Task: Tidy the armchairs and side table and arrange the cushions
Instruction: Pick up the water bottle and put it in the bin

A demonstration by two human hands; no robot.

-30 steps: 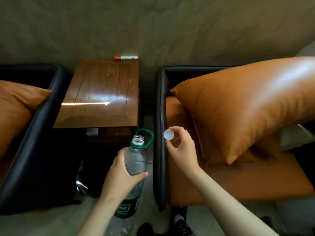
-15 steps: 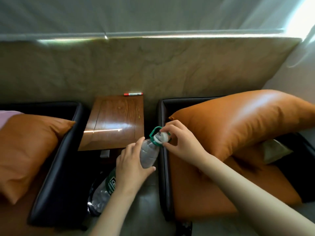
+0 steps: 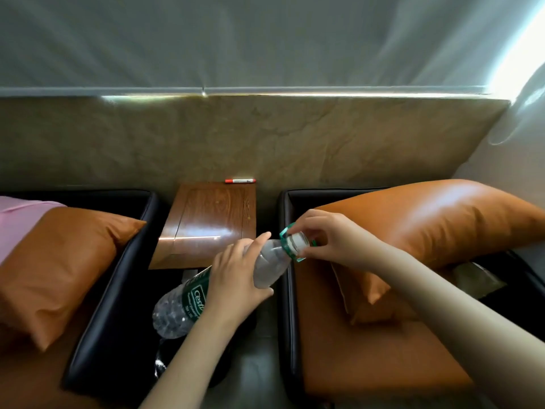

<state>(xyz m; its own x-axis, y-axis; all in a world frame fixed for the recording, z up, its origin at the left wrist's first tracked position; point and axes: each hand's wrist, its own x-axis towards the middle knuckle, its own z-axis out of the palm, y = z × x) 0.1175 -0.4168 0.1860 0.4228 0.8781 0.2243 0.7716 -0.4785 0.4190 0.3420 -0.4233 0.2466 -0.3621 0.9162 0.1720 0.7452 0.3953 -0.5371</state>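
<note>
While the left hand [image 3: 236, 278] wraps round the clear upper body of the water bottle [image 3: 269, 264], fingers on the far side and thumb on the near side, the right hand [image 3: 327, 237] pinches the white cap [image 3: 296, 240] at the neck with curled fingertips. Whether the cap sits fully on the thread cannot be told. A green ring [image 3: 284, 231] hangs loose about the neck.

The bottle is held off the floor and tilted, neck up to the right and base down to the left. It lies across the gap between the two chairs, in front of the wooden side table [image 3: 212, 225]. Below its base is something dark and glossy, possibly a plastic bag [image 3: 159, 364].

A red and white marker [image 3: 240, 180] lies at the table's far edge, against the wall. The right armchair [image 3: 284, 305], black-armed with an orange seat, bears the right cushion [image 3: 427, 222], which leans against its back. The left armchair [image 3: 112, 290] holds the left cushion [image 3: 59, 267], with pink fabric [image 3: 17, 219] just behind it.
</note>
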